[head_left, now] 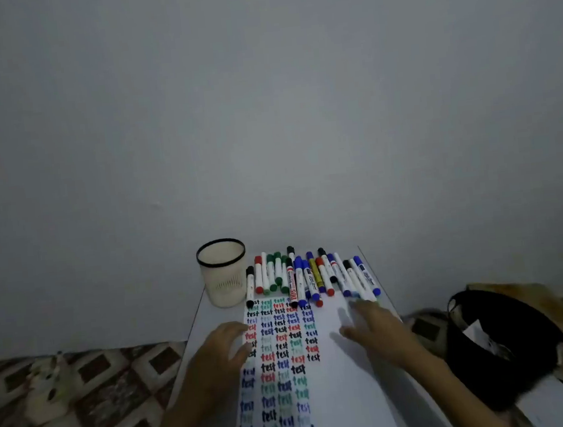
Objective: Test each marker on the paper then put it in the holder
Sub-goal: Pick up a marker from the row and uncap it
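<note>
The left hand (224,346) rests loosely spread on the left edge of the paper (341,379). The right hand (377,331), fingers spread and blurred, is just by the markers (310,276) at the paper's far end.

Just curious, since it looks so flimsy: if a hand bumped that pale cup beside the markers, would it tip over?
Probably it would slide or tip easily: the cup looks empty and thin-walled, so it is likely light. It is taller than wide, which favours toppling. It also stands near the table edge, so a leftward push might send it off.
</note>
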{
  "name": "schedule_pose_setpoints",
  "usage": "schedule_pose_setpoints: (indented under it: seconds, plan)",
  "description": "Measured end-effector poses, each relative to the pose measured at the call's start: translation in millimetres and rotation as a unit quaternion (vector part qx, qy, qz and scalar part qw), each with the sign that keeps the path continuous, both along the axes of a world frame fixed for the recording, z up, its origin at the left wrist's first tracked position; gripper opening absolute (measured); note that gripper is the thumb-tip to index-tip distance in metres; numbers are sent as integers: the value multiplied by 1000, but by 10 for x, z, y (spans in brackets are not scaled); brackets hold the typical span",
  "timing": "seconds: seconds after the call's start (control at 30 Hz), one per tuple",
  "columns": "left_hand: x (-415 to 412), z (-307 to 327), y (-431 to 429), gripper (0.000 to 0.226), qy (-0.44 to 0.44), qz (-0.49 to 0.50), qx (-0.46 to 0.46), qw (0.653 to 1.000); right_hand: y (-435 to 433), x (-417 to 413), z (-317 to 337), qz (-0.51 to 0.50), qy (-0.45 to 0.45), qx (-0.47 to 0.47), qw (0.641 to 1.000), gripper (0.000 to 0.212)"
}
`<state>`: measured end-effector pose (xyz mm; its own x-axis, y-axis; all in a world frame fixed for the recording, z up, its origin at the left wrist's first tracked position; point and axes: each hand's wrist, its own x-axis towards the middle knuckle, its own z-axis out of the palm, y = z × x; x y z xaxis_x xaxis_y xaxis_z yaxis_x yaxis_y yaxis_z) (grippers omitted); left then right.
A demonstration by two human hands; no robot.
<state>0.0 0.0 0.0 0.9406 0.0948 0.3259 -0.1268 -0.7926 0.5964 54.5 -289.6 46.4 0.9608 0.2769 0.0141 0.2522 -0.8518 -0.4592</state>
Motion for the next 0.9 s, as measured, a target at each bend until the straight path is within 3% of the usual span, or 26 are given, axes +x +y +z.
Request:
schedule_pose_setpoints:
  seconds: [0.17,0.33,0.57,0.63,0.77,0.9]
  plan:
    - [-75,-188,-5,76,28,-4,96,995,-23,-234,-381,-11,-25,-46,999,67]
    - [-95,-233,-3,64,11,-7,120,993,-29,-244,-520,-9,-68,-63,996,68]
    - [-124,-236,-6,66,-2,-9,113,994,-39,-219,-565,-8,-83,-58,995,68]
    - [-127,-239,-1,67,-9,-16,112,994,-40,-226,-541,-4,-92,-28,995,64]
    - [-131,-240,12,66,-14,-19,111,994,-100,-97,-436,-89,-153,158,971,43]
    - [-135,-227,-9,59,-17,-14,109,994,-282,283,-398,-155,-198,145,957,33]
